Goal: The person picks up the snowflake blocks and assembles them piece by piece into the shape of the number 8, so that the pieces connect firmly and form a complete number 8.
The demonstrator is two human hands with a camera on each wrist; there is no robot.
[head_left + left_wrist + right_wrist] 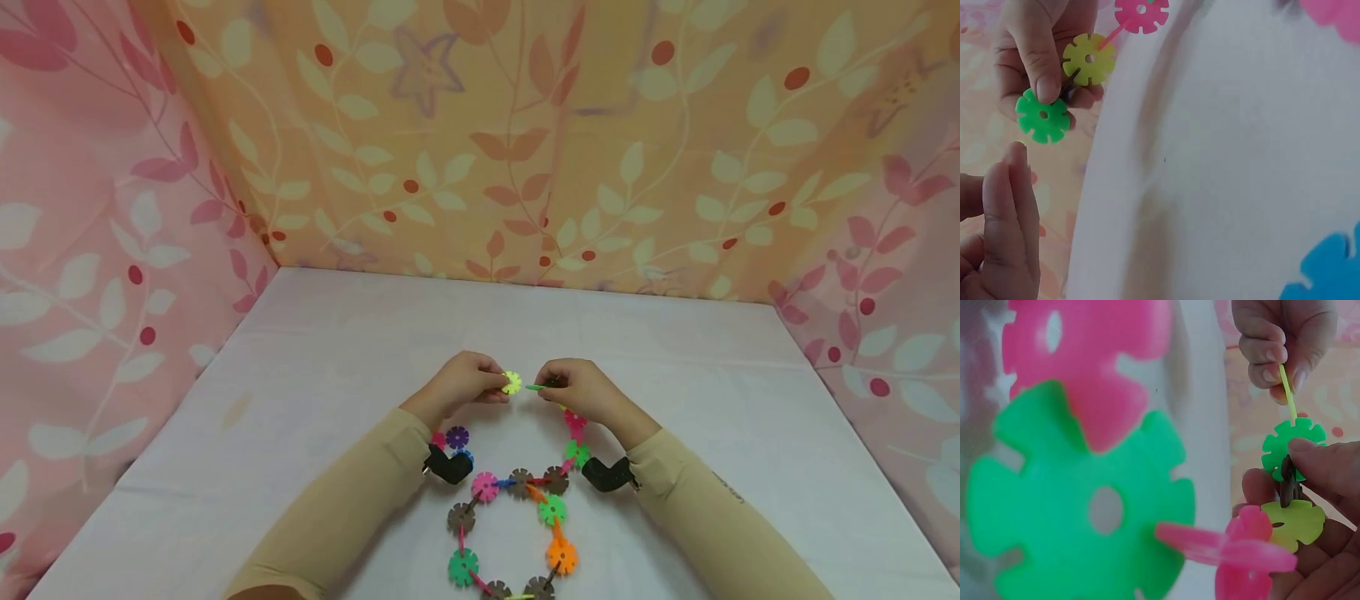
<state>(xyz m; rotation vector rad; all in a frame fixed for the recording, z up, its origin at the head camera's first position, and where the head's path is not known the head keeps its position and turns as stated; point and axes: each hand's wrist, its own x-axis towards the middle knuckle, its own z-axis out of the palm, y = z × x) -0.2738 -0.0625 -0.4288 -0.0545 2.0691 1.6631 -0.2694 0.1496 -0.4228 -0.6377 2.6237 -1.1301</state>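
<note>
My left hand (467,382) pinches a yellow notched disc (512,382), seen edge-on in the right wrist view. Facing it, my right hand (592,390) holds a green notched disc (1043,128) between thumb and fingers. The two discs are very close; whether they touch I cannot tell. Behind the green disc, a dark brown disc (1288,484) links it to a yellow-green disc (1304,522), partly within the right hand. From there the chain runs on through a pink disc (1141,14) to a larger linked figure on the table.
A closed ring of linked discs, including an orange disc (562,555) and a teal disc (463,567), lies nearest the body. By the left wrist are a purple disc (457,437) and a partly hidden blue disc (1335,269). Patterned cloth (525,150) surrounds the white table (337,333).
</note>
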